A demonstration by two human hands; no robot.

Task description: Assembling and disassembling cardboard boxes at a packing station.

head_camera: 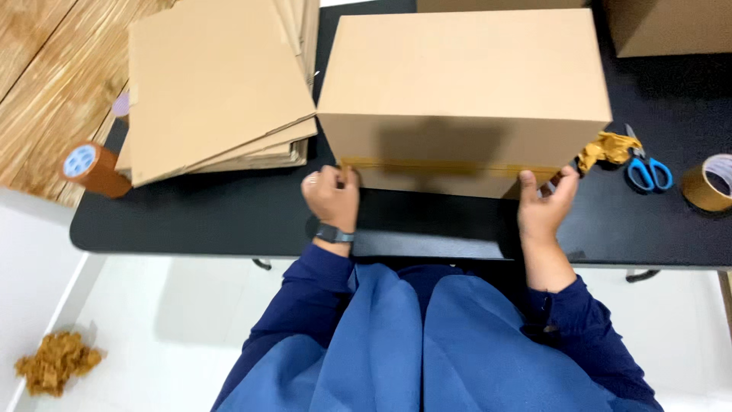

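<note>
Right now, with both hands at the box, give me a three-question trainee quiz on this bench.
1. True or false: the left hand presses on the near face of the cardboard box, at the left end of the brown tape strip.
2. Which lies closest to the right hand? A) the tape roll at the table's left edge B) the crumpled tape wad C) the stack of flat cardboard
3. What colour are the handles of the scissors on the black table?

Key: 1 true; 2 B; 3 blue.
</note>
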